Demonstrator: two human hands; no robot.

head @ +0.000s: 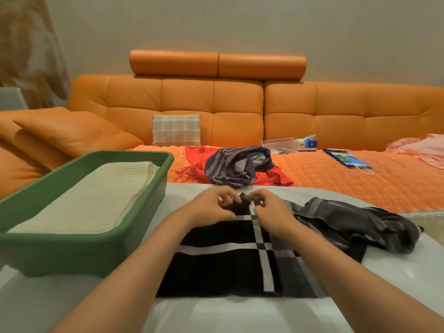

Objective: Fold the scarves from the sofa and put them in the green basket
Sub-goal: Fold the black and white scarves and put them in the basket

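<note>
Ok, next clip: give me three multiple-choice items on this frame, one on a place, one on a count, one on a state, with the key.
1. Where is the cream scarf? A) on the floor B) in the green basket C) on a chair
2. How many scarves are piled on the sofa seat? A) none B) five C) two
3. The black scarf is: A) partly flat on the table, pinched at its far edge B) rolled up tight C) hanging in the air

Key: 1 B, it lies folded inside the basket's walls. 2 C, a navy striped scarf sits on a red scarf. 3 A, the left hand and right hand both pinch its far edge.
</note>
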